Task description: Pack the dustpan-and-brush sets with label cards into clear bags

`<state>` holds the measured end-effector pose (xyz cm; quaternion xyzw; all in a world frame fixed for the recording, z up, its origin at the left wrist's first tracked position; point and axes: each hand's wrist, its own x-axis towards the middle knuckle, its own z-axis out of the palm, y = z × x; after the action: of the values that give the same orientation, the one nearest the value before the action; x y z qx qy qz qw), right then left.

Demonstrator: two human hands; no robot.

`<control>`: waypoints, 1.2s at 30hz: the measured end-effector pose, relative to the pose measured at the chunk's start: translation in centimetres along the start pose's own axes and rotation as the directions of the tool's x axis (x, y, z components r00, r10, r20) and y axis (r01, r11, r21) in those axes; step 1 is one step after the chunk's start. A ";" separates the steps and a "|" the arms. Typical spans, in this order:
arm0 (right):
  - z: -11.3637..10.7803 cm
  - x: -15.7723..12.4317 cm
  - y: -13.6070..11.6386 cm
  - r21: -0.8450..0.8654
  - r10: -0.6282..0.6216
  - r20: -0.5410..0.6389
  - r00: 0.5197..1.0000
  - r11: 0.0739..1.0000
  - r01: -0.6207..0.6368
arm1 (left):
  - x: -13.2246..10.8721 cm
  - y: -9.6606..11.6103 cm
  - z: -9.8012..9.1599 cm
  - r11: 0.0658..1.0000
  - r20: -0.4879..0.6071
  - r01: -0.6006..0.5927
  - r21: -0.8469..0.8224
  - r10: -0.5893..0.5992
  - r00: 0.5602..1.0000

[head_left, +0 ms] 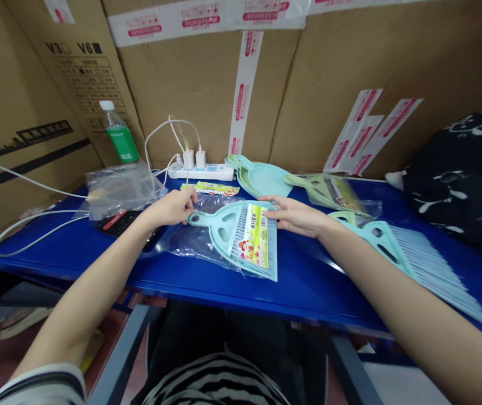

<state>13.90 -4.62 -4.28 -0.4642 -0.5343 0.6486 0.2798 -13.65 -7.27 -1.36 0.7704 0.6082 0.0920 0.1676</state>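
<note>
A light blue dustpan and brush set [224, 225] with a yellow-green label card [260, 236] lies flat over a clear plastic bag [185, 244] on the blue table. At the handle's looped end, my left hand [172, 207] is closed in a pinch; the bag's edge runs close by its fingers. My right hand [295, 216] grips the wide far edge of the set, thumb over the card and the other fingers partly hidden. Whether the set is inside the bag or on top of it is hard to see.
Behind are stacked dustpans [266, 179], a bagged green set [329, 191], another label card [213, 188] and a power strip [202, 171] with cables. A blue brush [426, 259] lies right, under my forearm. Left stand a bottle [120, 140], plastic bags [122, 185] and a phone [118, 222].
</note>
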 end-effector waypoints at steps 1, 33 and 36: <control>0.0 0.0 0.0 -0.002 0.004 -0.002 1.000 1.000 -0.004 | 0.0 0.0 0.0 1.000 -0.003 0.002 0.005 -0.002 1.000; 0.7 0.4 0.4 -0.295 -0.125 -0.005 0.992 0.948 0.118 | 0.1 0.0 0.1 0.984 -0.048 -0.014 0.178 0.023 0.999; 0.4 0.3 0.4 -0.207 -0.106 0.050 0.993 0.972 0.114 | 0.1 -0.1 0.2 0.983 -0.046 -0.004 0.183 0.013 0.999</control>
<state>13.46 -4.66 -4.78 -0.4480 -0.6300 0.5811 0.2544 -13.63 -7.14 -1.61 0.7827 0.6146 0.0548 0.0814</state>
